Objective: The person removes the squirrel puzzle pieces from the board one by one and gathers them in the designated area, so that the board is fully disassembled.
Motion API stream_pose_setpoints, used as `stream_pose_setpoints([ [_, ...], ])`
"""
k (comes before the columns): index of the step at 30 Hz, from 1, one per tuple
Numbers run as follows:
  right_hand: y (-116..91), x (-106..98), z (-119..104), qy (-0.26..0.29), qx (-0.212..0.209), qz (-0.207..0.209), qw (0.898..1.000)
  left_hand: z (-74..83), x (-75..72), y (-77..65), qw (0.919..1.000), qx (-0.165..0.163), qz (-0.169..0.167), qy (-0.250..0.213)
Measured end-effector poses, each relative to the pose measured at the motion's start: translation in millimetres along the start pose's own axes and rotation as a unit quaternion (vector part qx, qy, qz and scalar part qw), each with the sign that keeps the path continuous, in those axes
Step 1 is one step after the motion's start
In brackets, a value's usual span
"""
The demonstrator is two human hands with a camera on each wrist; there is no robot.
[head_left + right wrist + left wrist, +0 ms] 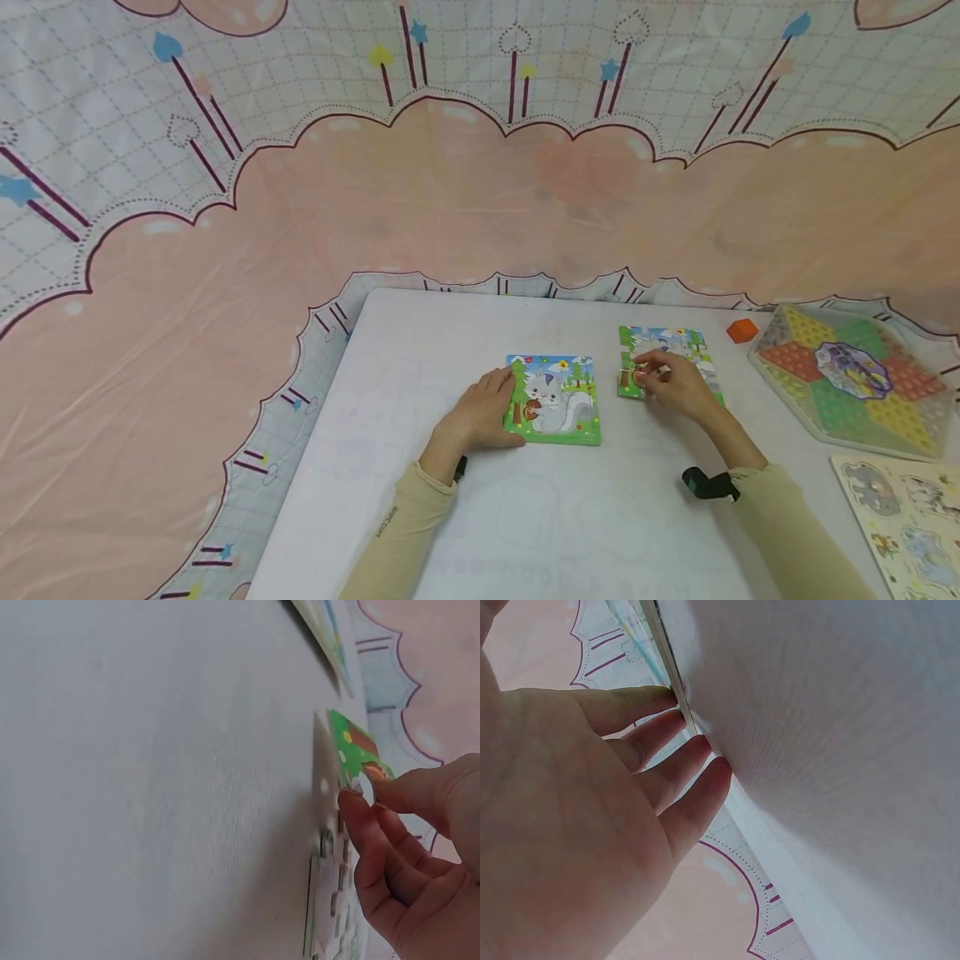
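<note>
A square squirrel puzzle (555,404) lies flat on the white table (555,525). Along its left edge rests my left hand (480,412), with fairly straight fingers on the edge and the thumb by the lower left corner. To the right is a second puzzle board (701,354), partly filled with a similar picture and partly covered by my right hand (675,385). In the right wrist view, thumb and fingertips pinch a green puzzle piece (351,746) with a brown trunk and small flowers, at the board's corner. The left wrist view shows fingertips (720,766) against the puzzle's thin edge.
An orange block (742,331) sits beyond the second board. Farther right are a clear box with a colored star pattern (847,383) and a wooden animal puzzle board (900,525). A patterned cloth (480,192) hangs behind the table.
</note>
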State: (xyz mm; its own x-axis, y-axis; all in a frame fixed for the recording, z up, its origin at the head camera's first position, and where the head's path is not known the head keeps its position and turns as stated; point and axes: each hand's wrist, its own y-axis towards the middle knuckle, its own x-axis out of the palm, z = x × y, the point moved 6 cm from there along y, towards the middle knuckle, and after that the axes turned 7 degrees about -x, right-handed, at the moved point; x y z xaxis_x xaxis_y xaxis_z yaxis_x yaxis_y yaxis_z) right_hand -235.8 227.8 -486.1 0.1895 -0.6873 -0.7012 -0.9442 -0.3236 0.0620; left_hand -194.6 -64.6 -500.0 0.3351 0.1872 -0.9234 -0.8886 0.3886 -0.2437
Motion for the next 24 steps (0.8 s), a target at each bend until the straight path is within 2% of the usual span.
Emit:
stream_pose_setpoints([
  [10, -1, -3, 8, -0.002, 0.006, -0.016, 1.000, 0.0, -0.7, -0.7, 1.0000, -0.002, -0.002, -0.003],
  [24, -1, -1, 12, -0.033, 0.015, -0.033, 0.999, -0.2, 1.7, -0.7, 1.0000, -0.003, -0.003, 0.002],
])
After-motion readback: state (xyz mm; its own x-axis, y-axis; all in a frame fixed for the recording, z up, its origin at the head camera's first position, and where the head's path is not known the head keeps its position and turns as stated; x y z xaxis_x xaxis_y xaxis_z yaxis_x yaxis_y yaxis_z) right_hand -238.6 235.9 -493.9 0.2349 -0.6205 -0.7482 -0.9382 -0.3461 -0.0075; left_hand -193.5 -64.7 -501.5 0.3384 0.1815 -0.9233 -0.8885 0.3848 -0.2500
